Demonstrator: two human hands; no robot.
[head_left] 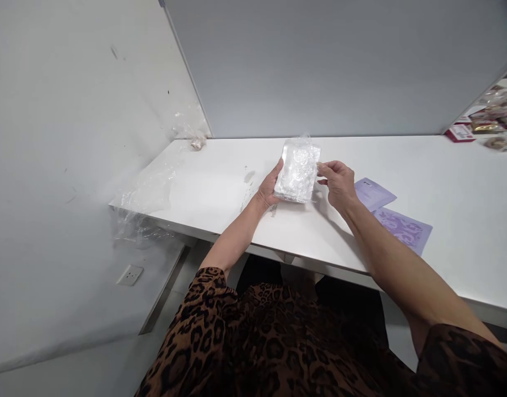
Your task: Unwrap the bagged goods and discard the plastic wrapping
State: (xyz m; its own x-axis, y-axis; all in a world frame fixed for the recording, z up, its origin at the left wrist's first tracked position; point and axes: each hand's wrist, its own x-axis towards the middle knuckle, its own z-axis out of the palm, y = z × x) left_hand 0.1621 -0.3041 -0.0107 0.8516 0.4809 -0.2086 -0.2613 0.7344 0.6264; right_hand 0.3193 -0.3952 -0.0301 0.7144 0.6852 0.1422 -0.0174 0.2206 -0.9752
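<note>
A silvery-white packet (297, 170) in clear, shiny plastic is held up just above the white table. My left hand (272, 182) grips its left side, thumb on the front and the other fingers hidden behind. At the packet's right edge, my right hand (337, 181) is closed in a pinch on the clear wrapping. Close to the right wrist lie two flat purple sachets, one plain lilac (374, 193) and one with a floral pattern (404, 227), partly covered by my right forearm.
Crumpled clear plastic (148, 193) hangs over the left end of the table (220, 165). More plastic (198, 142) sits in the back left corner. A grey panel (319, 66) rises behind. At far right are a red and white box (460, 132) and several wrapped items (499, 118).
</note>
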